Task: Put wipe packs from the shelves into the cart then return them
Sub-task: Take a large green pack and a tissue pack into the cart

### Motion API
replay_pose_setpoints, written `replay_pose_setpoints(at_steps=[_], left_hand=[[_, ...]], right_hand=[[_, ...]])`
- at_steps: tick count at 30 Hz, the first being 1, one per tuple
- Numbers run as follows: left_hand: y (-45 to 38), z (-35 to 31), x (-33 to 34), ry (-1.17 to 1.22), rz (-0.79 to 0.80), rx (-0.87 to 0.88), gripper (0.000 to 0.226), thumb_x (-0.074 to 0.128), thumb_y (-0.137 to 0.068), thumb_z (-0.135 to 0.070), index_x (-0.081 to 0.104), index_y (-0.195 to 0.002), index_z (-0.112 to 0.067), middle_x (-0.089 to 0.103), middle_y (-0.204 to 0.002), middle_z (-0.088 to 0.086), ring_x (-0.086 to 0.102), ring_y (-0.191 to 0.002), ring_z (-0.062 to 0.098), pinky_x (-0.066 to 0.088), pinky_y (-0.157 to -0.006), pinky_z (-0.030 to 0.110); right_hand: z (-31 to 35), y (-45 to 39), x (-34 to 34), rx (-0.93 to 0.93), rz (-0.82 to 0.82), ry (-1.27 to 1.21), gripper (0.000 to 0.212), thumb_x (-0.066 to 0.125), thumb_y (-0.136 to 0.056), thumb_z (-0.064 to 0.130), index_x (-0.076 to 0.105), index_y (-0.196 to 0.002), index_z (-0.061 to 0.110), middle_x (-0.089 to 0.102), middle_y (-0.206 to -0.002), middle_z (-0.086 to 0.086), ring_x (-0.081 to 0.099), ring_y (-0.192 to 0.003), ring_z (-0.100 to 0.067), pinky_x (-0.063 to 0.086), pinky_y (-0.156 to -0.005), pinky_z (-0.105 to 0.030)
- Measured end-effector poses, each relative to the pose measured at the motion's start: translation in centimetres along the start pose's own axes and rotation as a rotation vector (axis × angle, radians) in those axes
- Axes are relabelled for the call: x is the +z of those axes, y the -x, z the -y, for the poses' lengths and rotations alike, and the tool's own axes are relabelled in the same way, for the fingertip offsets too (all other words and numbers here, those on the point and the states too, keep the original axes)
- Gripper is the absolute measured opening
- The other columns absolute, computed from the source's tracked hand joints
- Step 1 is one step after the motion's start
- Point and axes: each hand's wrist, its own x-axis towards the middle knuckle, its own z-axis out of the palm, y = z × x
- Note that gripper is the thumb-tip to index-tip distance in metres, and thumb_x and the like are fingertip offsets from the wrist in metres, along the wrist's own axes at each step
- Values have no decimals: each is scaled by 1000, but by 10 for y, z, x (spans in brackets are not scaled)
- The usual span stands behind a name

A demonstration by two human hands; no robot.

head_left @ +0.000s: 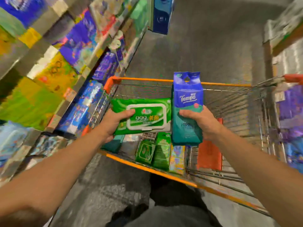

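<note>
A wire cart (pixel 229 110) with an orange rim stands in the aisle. Left of the cart, touching or almost touching it, are blurry shelves (pixel 49 71) full of bright boxes. More shelves show off to the cart's right. Down in the cart lie a few small green packs (pixel 157 150) and an orange flap. Past the cart the grey floor is open. Above the cart, the left hand (pixel 114 122) grips a flat green wipe pack (pixel 144 117), thumb on top. Beside it, the right hand (pixel 200 122) holds a tall blue Tempo pack (pixel 186 99) upright, fingers curled round it.
</note>
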Motion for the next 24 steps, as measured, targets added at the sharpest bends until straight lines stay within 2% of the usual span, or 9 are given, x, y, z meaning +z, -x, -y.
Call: replay_pose_setpoints(at_steps=[2, 5, 7, 11, 14, 18, 20, 22, 24], left_hand=[[-14, 12, 7, -12, -28, -57, 71, 86, -54, -27, 69, -119, -6, 71, -117, 22, 72, -96, 35, 53, -89, 62], [-28, 25, 12, -48, -41, -128, 73, 87, -51, -28, 67, -119, -10, 73, -113, 21, 73, -95, 36, 54, -88, 62], [-34, 32, 11, -74, -38, -151, 72, 90, -47, -30, 68, -114, -13, 74, -111, 19, 74, -91, 34, 57, -83, 58], [-44, 42, 6, -60, -44, -205, 96, 100, -25, -45, 68, -110, -15, 78, -99, 12, 76, -83, 29, 62, -68, 46], [-57, 50, -3, -24, -58, -213, 99, 100, -25, -44, 66, -113, -13, 79, -93, 9, 77, -79, 25, 62, -61, 42], [-80, 65, -18, 18, -78, -212, 63, 85, -62, -20, 63, -120, -9, 79, -87, 7, 77, -75, 22, 62, -58, 39], [-89, 73, -26, 17, -69, -234, 54, 77, -65, -19, 64, -116, -11, 79, -89, 7, 77, -76, 21, 63, -60, 41], [-99, 85, -35, -20, -57, -275, 47, 81, -64, -14, 67, -109, -13, 79, -88, 7, 77, -74, 21, 63, -59, 40], [-108, 96, -42, -65, -46, -322, 29, 74, -77, -7, 67, -104, -13, 79, -83, 5, 76, -68, 20, 62, -55, 37]], right_hand=[[-10, -9, -14, 53, -21, -16, 54, 90, -53, 8, 69, -103, 7, 76, -88, -11, 73, -72, -24, 59, -70, -38], [-21, -19, -30, 115, -63, -41, 41, 80, -62, 6, 68, -101, 7, 76, -83, -11, 73, -67, -24, 59, -62, -35], [-28, -24, -35, 151, -70, -38, 39, 78, -63, 6, 68, -101, 8, 76, -85, -11, 73, -69, -24, 58, -63, -35], [-41, -34, -40, 190, -103, -58, 34, 78, -67, 4, 68, -99, 9, 76, -82, -9, 73, -67, -22, 58, -60, -33], [-57, -42, -53, 210, -183, -81, 34, 74, -71, 7, 68, -104, 10, 77, -82, -7, 73, -67, -20, 58, -60, -32], [-91, -38, -88, 322, -319, -47, 33, 73, -80, 4, 66, -112, 7, 76, -85, -8, 73, -68, -23, 59, -59, -32], [-114, -31, -105, 387, -378, -31, 37, 74, -80, 3, 65, -115, 4, 77, -85, -10, 73, -67, -23, 59, -60, -33], [-134, -22, -117, 440, -430, -42, 39, 76, -78, 4, 65, -116, 1, 77, -86, -12, 74, -68, -25, 59, -63, -36], [-151, -18, -124, 469, -469, -61, 40, 76, -77, 4, 66, -116, 2, 77, -87, -14, 74, -69, -27, 59, -63, -38]])
